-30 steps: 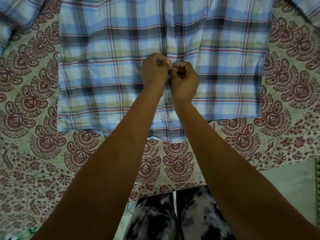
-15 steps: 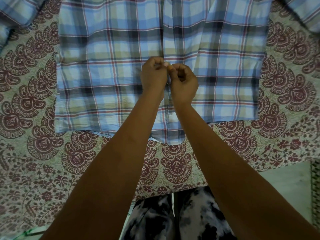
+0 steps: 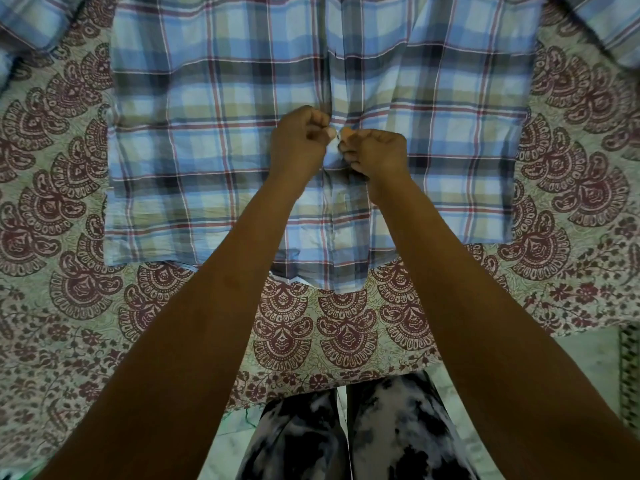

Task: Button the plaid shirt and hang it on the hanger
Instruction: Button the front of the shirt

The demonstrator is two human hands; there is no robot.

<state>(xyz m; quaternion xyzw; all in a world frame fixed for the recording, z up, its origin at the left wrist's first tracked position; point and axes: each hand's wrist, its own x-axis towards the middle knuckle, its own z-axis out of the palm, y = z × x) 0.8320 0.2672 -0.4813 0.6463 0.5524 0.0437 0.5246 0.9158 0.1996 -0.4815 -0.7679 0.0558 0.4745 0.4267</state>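
The shirt (image 3: pixel 214 140) lay flat on the bedsheet (image 3: pixel 69 306), long axis vertical, hem toward frame bottom. Left hand (image 3: pixel 298 143) and right hand (image 3: pixel 377 154) pinched its middle front strip.

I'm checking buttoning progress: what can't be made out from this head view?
All in the head view:
- Button and buttonhole being worked: covered by the pinching fingertips of the left hand and right hand.
- Collar and shoulders of the plaid shirt: cut off by the top edge.
- Sleeve ends: cut off at the top corners.
- Lower front buttons: too small and dim to tell if fastened.
- Hanger: nowhere in the frame.
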